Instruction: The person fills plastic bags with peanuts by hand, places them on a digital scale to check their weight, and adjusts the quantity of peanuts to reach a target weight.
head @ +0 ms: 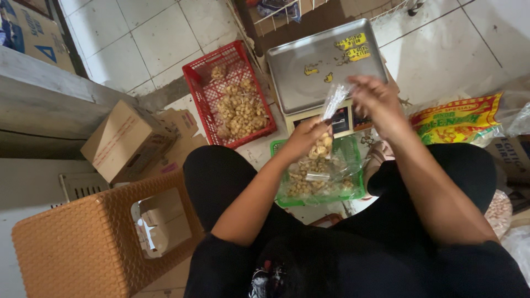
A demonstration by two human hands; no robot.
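Knees in black cloth fill the bottom of our view, and between them sits a green basket (353, 194) lined with clear plastic and heaped with pale, lumpy snack pieces. Just above it we see the left hand (305, 138) pinched shut around the body of a small clear bag (327, 128), which holds a clump of the same pale pieces low down. The bag's empty upper end runs up and to the right, where the right hand (375, 102) hovers with its fingers curled close at the plastic's top; we cannot tell if they actually grip it. So the bag hangs over the basket, just in front of a weighing scale (326, 66) with a bare steel tray and a few yellow stickers on it. To our left, a woven orange stool (83, 243) stands near the knee, with a cardboard box (124, 140) beyond it. Further out, a red crate (207, 88) holds more filled bags on the tiled floor. At right lies a yellow and red printed sack (458, 118).
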